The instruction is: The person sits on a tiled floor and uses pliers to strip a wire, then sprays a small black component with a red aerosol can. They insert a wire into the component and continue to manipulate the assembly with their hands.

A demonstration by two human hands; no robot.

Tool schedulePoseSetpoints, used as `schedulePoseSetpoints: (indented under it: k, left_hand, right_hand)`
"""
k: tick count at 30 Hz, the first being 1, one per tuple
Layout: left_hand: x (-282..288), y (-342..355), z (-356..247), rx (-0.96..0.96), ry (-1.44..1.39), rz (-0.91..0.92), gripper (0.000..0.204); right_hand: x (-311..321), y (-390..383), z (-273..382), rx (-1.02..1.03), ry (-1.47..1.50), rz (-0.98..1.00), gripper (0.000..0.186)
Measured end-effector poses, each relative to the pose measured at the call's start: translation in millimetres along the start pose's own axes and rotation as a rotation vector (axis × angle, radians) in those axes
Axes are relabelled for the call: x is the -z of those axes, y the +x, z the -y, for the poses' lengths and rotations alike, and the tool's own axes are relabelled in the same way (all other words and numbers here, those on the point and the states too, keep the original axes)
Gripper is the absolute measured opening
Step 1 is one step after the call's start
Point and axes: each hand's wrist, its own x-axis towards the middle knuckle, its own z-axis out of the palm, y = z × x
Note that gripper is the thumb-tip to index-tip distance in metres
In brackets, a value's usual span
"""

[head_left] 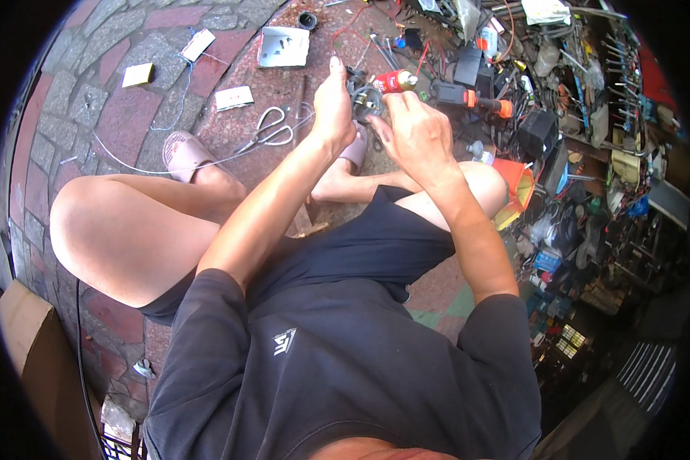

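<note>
My left hand (334, 109) is closed round a small dark grey device with metal bits (368, 102), its thumb pointing up and away from me. What exactly the device is cannot be made out. Close on its right side, my right hand (420, 132) has its fingers bent and pinched against the device's edge; whatever lies between them is hidden. Just beyond both hands lies a red bottle with a pale tip (395, 80). Scissors with pale looped handles (272, 129) rest on the ground left of my left forearm, and a thin white cord (161, 170) runs past them.
A white open box (284, 47) with small parts stands ahead. Small packets (234, 98) lie on the paving. To the right are an orange-and-black power tool (471, 98), an orange container (514, 188) and heaped tools and parts. A cardboard box (24, 326) stands at lower left.
</note>
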Motion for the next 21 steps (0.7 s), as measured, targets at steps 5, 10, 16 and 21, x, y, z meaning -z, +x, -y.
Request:
schedulePoseSetpoints:
  k: [5, 10, 16, 21]
  left_hand:
    - [-4, -3, -1, -0.004, 0.008, -0.006, 0.05]
    - [-10, -13, -7, 0.055, -0.017, -0.012, 0.048]
    - [-6, -5, 0, 0.025, -0.007, -0.014, 0.046]
    - [-4, -4, -1, 0.0, 0.026, -0.032, 0.046]
  right_hand:
    - [-2, -2, -2, 0.022, -0.007, 0.032, 0.02]
    - [-2, -3, -3, 0.002, -0.009, 0.024, 0.018]
    - [-3, -3, -4, 0.031, -0.033, 0.045, 0.02]
    - [-3, -2, -5, 0.036, -0.03, 0.057, 0.018]
